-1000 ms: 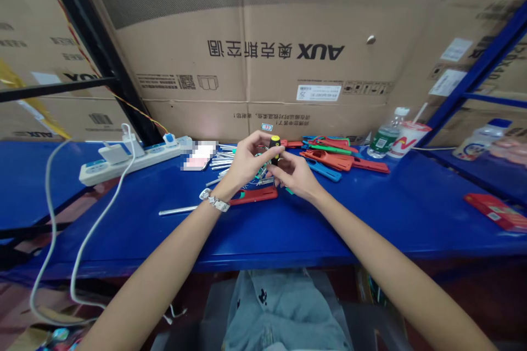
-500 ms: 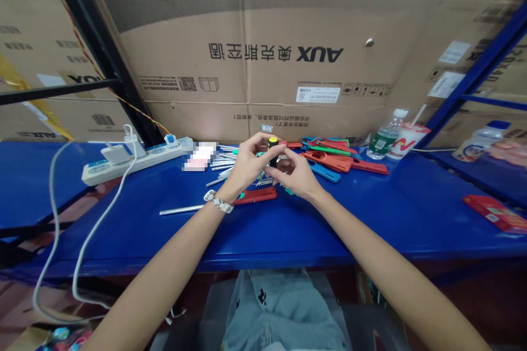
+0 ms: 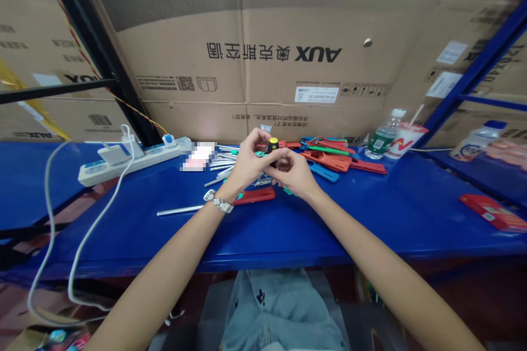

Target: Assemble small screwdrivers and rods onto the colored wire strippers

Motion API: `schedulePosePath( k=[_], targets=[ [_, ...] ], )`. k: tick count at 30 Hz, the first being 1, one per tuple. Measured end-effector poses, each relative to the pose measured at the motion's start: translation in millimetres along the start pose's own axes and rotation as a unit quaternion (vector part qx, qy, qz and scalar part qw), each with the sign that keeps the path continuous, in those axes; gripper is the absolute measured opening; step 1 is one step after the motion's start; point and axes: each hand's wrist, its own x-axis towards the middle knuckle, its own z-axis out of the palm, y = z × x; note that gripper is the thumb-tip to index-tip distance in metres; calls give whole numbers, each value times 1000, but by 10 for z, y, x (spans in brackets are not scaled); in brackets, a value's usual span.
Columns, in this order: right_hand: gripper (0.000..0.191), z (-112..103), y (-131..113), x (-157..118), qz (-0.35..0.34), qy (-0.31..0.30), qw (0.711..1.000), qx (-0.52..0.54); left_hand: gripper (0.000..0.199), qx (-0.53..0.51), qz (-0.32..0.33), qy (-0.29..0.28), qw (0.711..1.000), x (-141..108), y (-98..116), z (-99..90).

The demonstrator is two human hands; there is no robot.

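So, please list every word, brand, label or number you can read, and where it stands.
"AUX 奥克斯空调": upside down, large carton.
"AUX": upside down, partly hidden, left carton.
Possibly "N": cup.
Too small or blurred: white label, green bottle label, red packet, cartons' small print.

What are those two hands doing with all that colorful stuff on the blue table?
The left hand and right hand are together around a small black-and-yellow tool handle, its yellow end pointing up. The fingers hide what is under it. Below them, a red plastic piece lies on the blue table. Thin metal rods are spread to the left, and red, green and blue plastic pieces are piled to the right.
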Motion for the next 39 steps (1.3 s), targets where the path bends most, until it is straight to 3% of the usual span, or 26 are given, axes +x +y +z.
schedulePosePath(
  k=[3, 7, 9, 11, 14, 16, 22, 24, 29, 31, 36, 39],
  targets=[
    [35, 38, -12, 3, 21, 12, 999, 30, 37, 7, 6, -8, 1000, -8, 28, 5],
    [34, -66, -118, -8, 26, -74, 997, 22, 35, -17, -15, -111, 994, -38, 121, -105],
    [35, -102, -141, -18, 21, -107, 994, 0, 33, -15, -33, -134, 990, -41, 128, -132],
    [34, -86, -121, -26, 5, -84, 996, -31, 29, -6, -28, -93, 995, -31, 102, -110],
    [32, -7, -48, -28, -8, 6, 998, -60, 33, 15, -14, -14, 1000, -11, 54, -36],
    [35, 17, -22, -21, 2, 28, 999, -42, 36, 24, -11, -5, 1000, -10, 49, -16],
    [39, -108, -116, -9, 46, -107, 993, 17, 32, 5, -20, -111, 994, -41, 78, -130],
    [37, -99, -117, -12, 47, -97, 994, 15, 29, 14, -15, -88, 996, -34, 62, -127],
    [40, 35, -26, -11, 24, 32, 999, 24, 39, 45, 0, 3, 999, -9, 60, -42],
    [41, 31, -38, -13, 21, 14, 999, 33, 42, 48, -2, -12, 999, -15, 93, -59],
    [40, -64, -133, -23, 7, -116, 993, 9, 33, 7, -38, -118, 992, -34, 136, -139],
    [36, -28, -83, -18, 5, -65, 998, 1, 28, 15, -30, -56, 998, -18, 109, -83]
  ],
)
